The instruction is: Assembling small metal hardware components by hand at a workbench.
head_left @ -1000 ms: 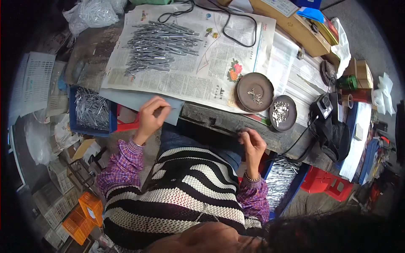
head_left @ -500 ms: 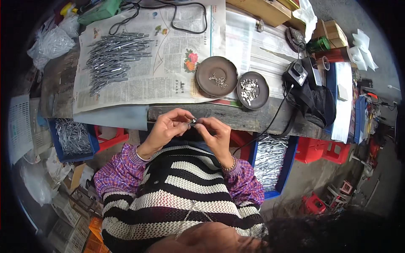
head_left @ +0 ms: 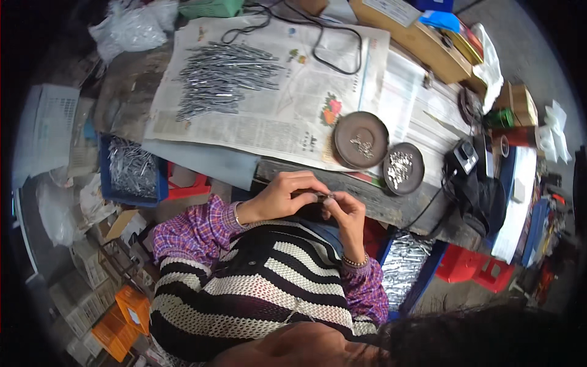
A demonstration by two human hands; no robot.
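Just off the table's front edge, my left hand [head_left: 282, 197] and my right hand [head_left: 347, 217] meet fingertip to fingertip. Both pinch a small dark metal part [head_left: 321, 197], mostly covered by the fingers, so its exact kind is unclear. Beyond them, a brown round dish [head_left: 343, 147] holds a little heap of tiny metal pieces [head_left: 363, 145]. Beside it, a smaller dark dish [head_left: 418, 174] contains small shiny silvery pieces [head_left: 400, 166]. Many slim grey metal rods [head_left: 226, 76] lie in a pile on the newspaper [head_left: 269, 125] at the far left.
Below the table stand a blue bin [head_left: 160, 183] of metal parts at left and another blue bin [head_left: 422, 287] at right, near red stools [head_left: 465, 267]. A black cord [head_left: 318, 49] loops over the newspaper. At the right sit a small device [head_left: 465, 156] and a black bag [head_left: 483, 202].
The whole view has shifted, so table and hands appear farther right and lower. My hands have drawn closer together, and the left fingers now reach across the metal part.
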